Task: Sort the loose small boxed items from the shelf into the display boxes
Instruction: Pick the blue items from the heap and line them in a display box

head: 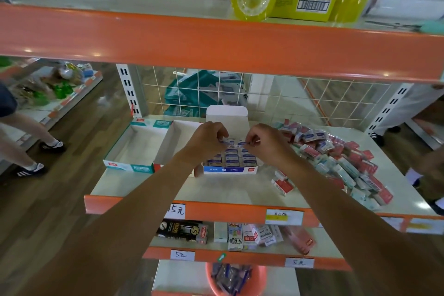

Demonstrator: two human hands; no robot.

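Pinching one small blue item (226, 142) apiece between thumb and forefinger, left hand (208, 140) and right hand (263, 142) were held close together over the blue box (230, 170), remaining fingers curled under. That box sat mid-shelf, flap (227, 115) raised behind, rows nearly full; the fingertip hold likely suited dropping items into the narrow gaps at its rear. At its left the teal box (129, 166) stood open, white floor showing, presumably reserved for teal stock. At right the pile (336, 158) of loose red, teal and blue items lay just beside the right forearm, probably for short reaches; its bulk suggested much sorting remained. An orange-edged shelf (216, 210) bore everything.
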